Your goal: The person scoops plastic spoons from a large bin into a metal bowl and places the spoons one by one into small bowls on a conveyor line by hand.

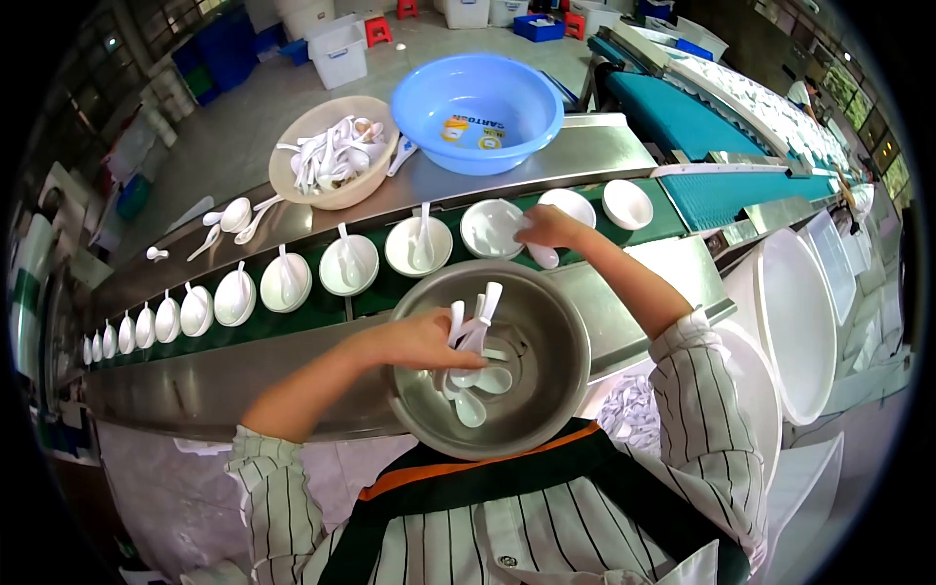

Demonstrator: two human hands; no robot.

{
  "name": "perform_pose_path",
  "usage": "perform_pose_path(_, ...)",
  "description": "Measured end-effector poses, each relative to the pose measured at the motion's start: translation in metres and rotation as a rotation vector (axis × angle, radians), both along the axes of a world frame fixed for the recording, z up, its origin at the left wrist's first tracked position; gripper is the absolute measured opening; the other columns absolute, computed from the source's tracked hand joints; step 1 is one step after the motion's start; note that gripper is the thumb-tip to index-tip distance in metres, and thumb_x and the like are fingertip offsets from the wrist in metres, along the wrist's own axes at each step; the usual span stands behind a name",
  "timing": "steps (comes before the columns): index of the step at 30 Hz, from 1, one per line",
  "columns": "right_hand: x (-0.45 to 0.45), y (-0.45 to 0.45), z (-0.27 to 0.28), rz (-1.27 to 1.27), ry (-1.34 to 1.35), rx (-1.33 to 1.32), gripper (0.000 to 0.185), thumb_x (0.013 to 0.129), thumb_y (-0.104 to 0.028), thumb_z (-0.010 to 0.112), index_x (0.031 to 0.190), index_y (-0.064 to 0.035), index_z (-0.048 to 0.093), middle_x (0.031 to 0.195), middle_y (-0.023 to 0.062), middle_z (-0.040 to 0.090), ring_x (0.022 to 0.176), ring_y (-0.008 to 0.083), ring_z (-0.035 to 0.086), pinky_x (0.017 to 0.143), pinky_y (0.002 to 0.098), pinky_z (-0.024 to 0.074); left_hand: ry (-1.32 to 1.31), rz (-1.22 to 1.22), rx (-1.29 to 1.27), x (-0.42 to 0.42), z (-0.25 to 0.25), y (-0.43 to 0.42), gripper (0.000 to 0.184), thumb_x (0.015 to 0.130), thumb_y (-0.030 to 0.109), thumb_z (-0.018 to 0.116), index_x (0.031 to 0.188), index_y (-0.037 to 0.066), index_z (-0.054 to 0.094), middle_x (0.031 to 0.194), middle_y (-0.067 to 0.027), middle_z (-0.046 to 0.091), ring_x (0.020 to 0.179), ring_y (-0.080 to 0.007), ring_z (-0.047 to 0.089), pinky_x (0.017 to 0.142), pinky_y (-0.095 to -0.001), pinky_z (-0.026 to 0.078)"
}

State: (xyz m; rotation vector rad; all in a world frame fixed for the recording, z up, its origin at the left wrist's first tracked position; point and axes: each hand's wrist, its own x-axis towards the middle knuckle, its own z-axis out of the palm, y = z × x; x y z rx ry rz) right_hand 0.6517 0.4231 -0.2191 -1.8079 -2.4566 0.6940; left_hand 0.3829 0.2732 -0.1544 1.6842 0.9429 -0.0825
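Several white spoons (pixel 471 341) are bunched in my left hand (pixel 429 341), which is closed around them over the steel basin (pixel 575 341). My right hand (pixel 548 228) is closed on a single white spoon (pixel 543 256), its bowl end pointing down beside a white bowl (pixel 490 229) on the green belt (pixel 367 325). To the left along the belt, a row of white bowls each holds a spoon, such as the nearest bowl (pixel 418 247). Further right, two bowls show no spoon, one (pixel 568 206) partly behind my right hand and one (pixel 627 205) at the end.
Beyond the belt stand a blue basin (pixel 478 112) and a beige basin (pixel 283 166) of spoons. Loose spoons (pixel 236 215) lie on the metal ledge at left. White tubs (pixel 795 322) are at right, by a teal conveyor (pixel 721 202). A distant person (pixel 801 95) is at upper right.
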Motion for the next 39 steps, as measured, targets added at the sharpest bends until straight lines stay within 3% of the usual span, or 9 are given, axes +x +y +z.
perform_pose_path(7,0.034,0.034,-0.03,-0.282,0.156,0.293,0.049,0.075,-0.045,0.067,0.093,0.0001,0.063,0.085,0.0206,0.065,0.082,0.0365,0.063,0.071,0.0433,0.0496,-0.433,0.32,-0.046,0.007,-0.015,0.026,0.029,0.08,0.027,0.07,0.097,0.006,0.059,0.09,-0.0035,0.061,0.084,-0.0109,0.057,0.075,-0.0264,0.047)
perform_pose_path(11,0.038,0.024,-0.031,-0.459,0.446,0.135,0.036,0.088,-0.032,0.053,0.101,0.0007,0.057,0.069,0.0168,0.065,0.055,0.0285,0.064,0.059,0.0398,0.0517,-0.684,0.502,-0.17,0.016,-0.011,0.046,0.029,0.085,0.023,0.064,0.103,0.003,0.054,0.083,-0.0067,0.062,0.07,-0.0168,0.063,0.062,-0.0302,0.053)
perform_pose_path(15,0.066,0.027,-0.03,-0.504,0.369,0.437,0.032,0.088,-0.033,0.053,0.086,-0.0017,0.055,0.058,0.0114,0.062,0.055,0.0284,0.063,0.057,0.0411,0.0502,-0.727,0.592,-0.133,0.012,-0.023,0.075,0.024,0.088,0.024,0.058,0.097,0.003,0.053,0.076,-0.0098,0.062,0.064,-0.0195,0.064,0.057,-0.0315,0.052)
perform_pose_path(18,0.093,0.029,-0.053,-0.491,0.077,0.56,0.033,0.085,-0.037,0.056,0.084,-0.0039,0.056,0.075,0.017,0.064,0.073,0.0347,0.063,0.065,0.0444,0.0493,-0.725,0.607,-0.099,0.021,-0.025,0.085,0.025,0.088,0.024,0.06,0.099,0.003,0.053,0.079,-0.0105,0.062,0.065,-0.0201,0.064,0.058,-0.032,0.053)
perform_pose_path(22,0.079,0.003,-0.036,-0.442,0.008,0.469,0.038,0.085,-0.04,0.058,0.101,-0.0058,0.063,0.091,0.0165,0.066,0.087,0.0303,0.064,0.076,0.04,0.0493,-0.738,0.576,-0.046,0.046,-0.032,0.093,0.029,0.087,0.021,0.061,0.108,0.003,0.052,0.087,-0.0098,0.062,0.068,-0.0202,0.064,0.058,-0.0331,0.054)
perform_pose_path(25,0.037,-0.029,0.019,-0.132,0.619,0.307,0.046,0.088,-0.044,0.054,0.109,-0.0033,0.061,0.093,0.0139,0.066,0.09,0.0237,0.063,0.08,0.0345,0.0478,-0.74,0.549,-0.067,0.064,-0.041,0.097,0.031,0.086,0.02,0.062,0.111,0.002,0.053,0.095,-0.0086,0.062,0.081,-0.0173,0.062,0.068,-0.0316,0.052)
perform_pose_path(26,0.028,-0.033,0.029,-0.03,0.892,-0.041,0.053,0.09,-0.044,0.053,0.117,0.0009,0.056,0.098,0.0112,0.065,0.095,0.0186,0.059,0.086,0.0308,0.0449,-0.742,0.524,-0.022,0.073,-0.043,0.098,0.032,0.086,0.019,0.062,0.111,0.002,0.054,0.097,-0.0081,0.062,0.086,-0.0159,0.061,0.073,-0.0306,0.051)
perform_pose_path(31,-0.021,-0.074,0.044,-0.173,1.069,-0.534,0.045,0.088,-0.03,0.061,0.118,0.0021,0.053,0.107,0.0079,0.061,0.093,0.0136,0.058,0.082,0.0272,0.0473,-0.709,0.34,0.009,0.083,-0.042,0.081,0.037,0.078,0.01,0.064,0.112,0.0,0.057,0.1,-0.006,0.062,0.088,-0.0128,0.058,0.077,-0.0267,0.048)
perform_pose_path(39,-0.054,-0.112,0.043,-0.069,1.096,-0.448,0.028,0.085,-0.011,0.063,0.111,-0.001,0.061,0.102,0.0055,0.064,0.091,0.0109,0.058,0.08,0.0251,0.0465,-0.991,0.554,-0.338,0.062,-0.046,0.017,0.04,0.071,0.003,0.068,0.109,0.002,0.056,0.097,-0.0058,0.059,0.093,-0.0123,0.056,0.08,-0.0266,0.045)
